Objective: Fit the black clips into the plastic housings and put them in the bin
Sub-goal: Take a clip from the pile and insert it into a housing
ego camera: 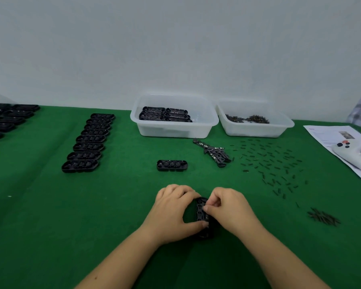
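A black plastic housing (202, 215) lies lengthwise on the green table near the front centre. My left hand (173, 213) grips it from the left, thumb under its near end. My right hand (227, 207) pinches at its right edge with curled fingers; any clip between them is hidden. Another housing (171, 165) lies alone further back. Small black clips (273, 163) are scattered on the right. A white bin (174, 130) at the back holds several finished housings (165, 114).
A row of several empty housings (88, 142) runs along the left, with more at the far left edge (6, 119). A second white bin (256, 130) holds small parts. Black frame pieces (215, 152), a clip pile (323, 217), a paper sheet (329, 136) and a white controller (354, 155) lie right.
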